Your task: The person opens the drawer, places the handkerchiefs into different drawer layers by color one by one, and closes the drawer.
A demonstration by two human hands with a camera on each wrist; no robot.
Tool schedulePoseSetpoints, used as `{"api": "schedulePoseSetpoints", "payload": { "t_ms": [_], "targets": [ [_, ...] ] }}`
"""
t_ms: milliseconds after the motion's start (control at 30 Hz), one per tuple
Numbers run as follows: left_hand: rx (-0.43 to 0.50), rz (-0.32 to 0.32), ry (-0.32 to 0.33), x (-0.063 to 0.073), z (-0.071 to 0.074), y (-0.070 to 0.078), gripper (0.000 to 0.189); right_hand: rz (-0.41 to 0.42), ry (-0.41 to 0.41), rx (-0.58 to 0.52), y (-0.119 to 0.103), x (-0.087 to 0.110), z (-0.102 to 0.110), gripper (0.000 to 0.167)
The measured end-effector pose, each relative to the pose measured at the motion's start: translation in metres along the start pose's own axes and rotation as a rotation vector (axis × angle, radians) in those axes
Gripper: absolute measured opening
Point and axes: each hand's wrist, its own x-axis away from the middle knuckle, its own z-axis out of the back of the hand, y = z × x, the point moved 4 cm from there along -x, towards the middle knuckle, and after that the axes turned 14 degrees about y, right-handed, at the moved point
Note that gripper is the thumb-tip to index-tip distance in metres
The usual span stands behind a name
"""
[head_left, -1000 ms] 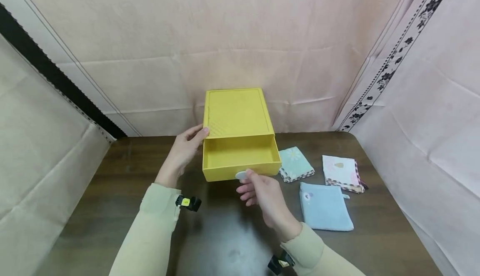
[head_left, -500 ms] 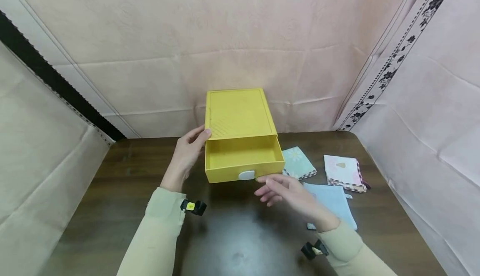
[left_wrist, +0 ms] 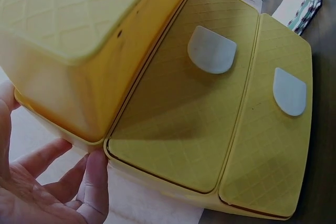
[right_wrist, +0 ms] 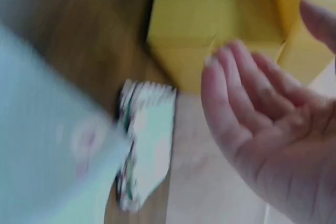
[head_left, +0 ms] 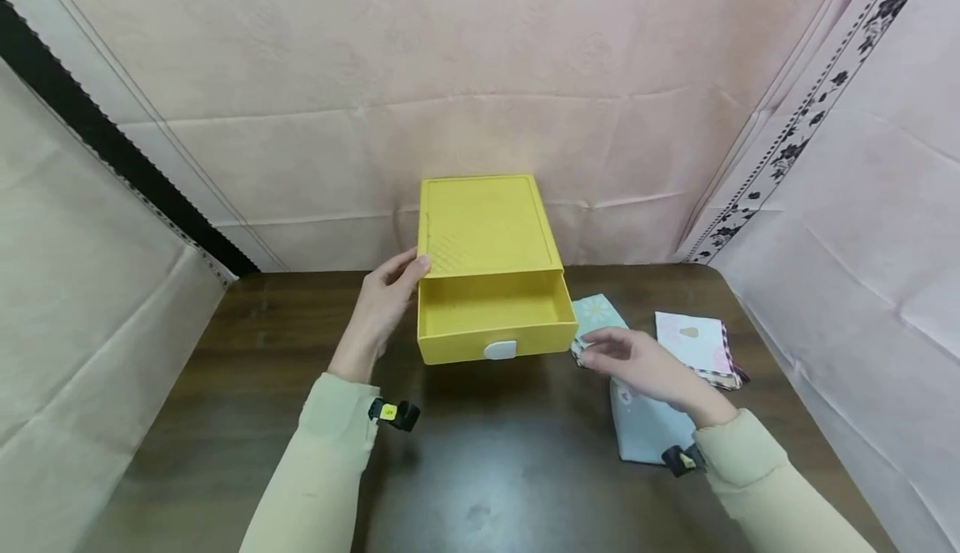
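Observation:
A yellow drawer box (head_left: 491,223) stands on the table, its top drawer (head_left: 495,311) pulled out and bare inside. White tabs mark the lower drawers in the left wrist view. My left hand (head_left: 380,307) holds the box at its left side, thumb on the upper edge and fingertips (left_wrist: 96,163) against the side wall. Over the cloths hovers my right hand (head_left: 645,365), fingers loosely bent and holding nothing. A mint folded cloth (head_left: 600,311) lies by its fingertips, partly hidden. Beneath the hand is a light blue folded cloth (head_left: 651,429); a white folded cloth (head_left: 693,340) lies beyond.
The dark wooden table (head_left: 465,470) extends in front of the box. A pale fabric curtain (head_left: 480,61) hangs right behind it, with more fabric at both sides. The cloths are grouped to the right of the box.
My right hand has let go of the drawer's white tab and moved right, over the cloths. My left hand keeps its place on the box. The drawer stays out.

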Motion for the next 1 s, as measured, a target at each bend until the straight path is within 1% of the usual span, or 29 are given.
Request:
{"api": "schedulePoseSetpoints", "payload": {
  "t_ms": [100,167,233,300,433,533,667,833,1000],
  "targets": [
    [0.007,0.011,0.000,0.001,-0.001,-0.001,0.068,-0.056,0.094,0.111,0.021,-0.018,0.012,0.070],
    [0.006,0.014,-0.002,0.002,-0.001,-0.002,0.069,-0.098,0.132,0.162,0.033,-0.030,0.017,0.077],
    [0.001,0.013,0.002,0.002,-0.001,-0.001,0.070,-0.136,0.159,0.198,0.041,-0.041,0.019,0.082],
    [-0.002,0.006,0.009,0.002,0.000,0.000,0.070,-0.156,0.183,0.223,0.047,-0.053,0.020,0.084],
    [0.000,0.004,0.013,0.002,0.000,0.002,0.069,-0.159,0.215,0.261,0.059,-0.068,0.016,0.088],
    [0.001,0.012,0.016,0.002,0.001,0.001,0.069,-0.176,0.214,0.269,0.065,-0.074,0.012,0.089],
    [0.002,0.018,0.030,0.001,0.002,-0.001,0.070,-0.231,0.203,0.266,0.069,-0.079,0.008,0.089],
    [0.014,0.008,0.021,0.001,0.000,-0.001,0.069,-0.288,0.210,0.276,0.069,-0.081,0.008,0.090],
    [0.010,0.000,0.021,0.001,-0.001,0.001,0.068,-0.310,0.217,0.291,0.068,-0.081,0.009,0.092]
  ]
}}
